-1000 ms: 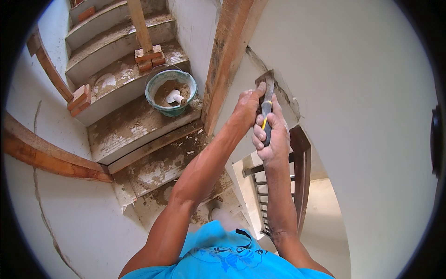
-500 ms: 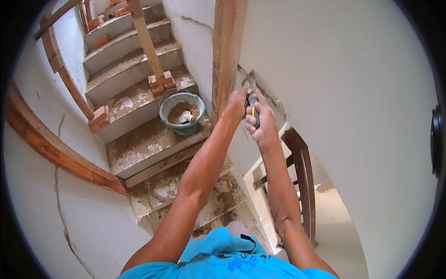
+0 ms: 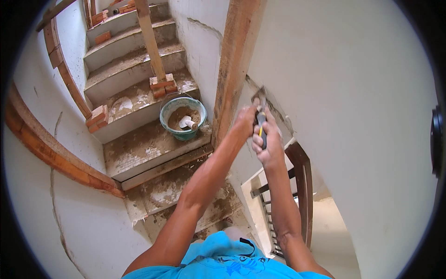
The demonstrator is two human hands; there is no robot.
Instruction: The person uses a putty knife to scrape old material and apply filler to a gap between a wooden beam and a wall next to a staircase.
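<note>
My right hand (image 3: 270,142) is closed around the black-and-yellow handle of a putty knife (image 3: 263,131). Its metal blade points up against a rough grey crack (image 3: 278,110) in the white wall (image 3: 353,107). Close beside it, my left hand (image 3: 247,120) has its fingers curled near the base of the blade. A dark piece shows between the two hands, but what the left fingers grip is partly hidden. On a stair step to the left stands a green bucket (image 3: 185,135) with brown mortar and a white-bladed tool (image 3: 188,122) inside.
Dusty, mortar-stained stairs (image 3: 139,151) climb to the upper left. A wooden prop (image 3: 151,44) stands on stacked bricks (image 3: 162,85); another brick stack (image 3: 98,118) sits left. A wooden post (image 3: 237,56) rises near my hands. A dark railing (image 3: 303,186) runs beside my right forearm.
Both hands and the putty knife have shifted slightly down and right along the crack. The whole view has tilted a little. Both hands keep their closed grips.
</note>
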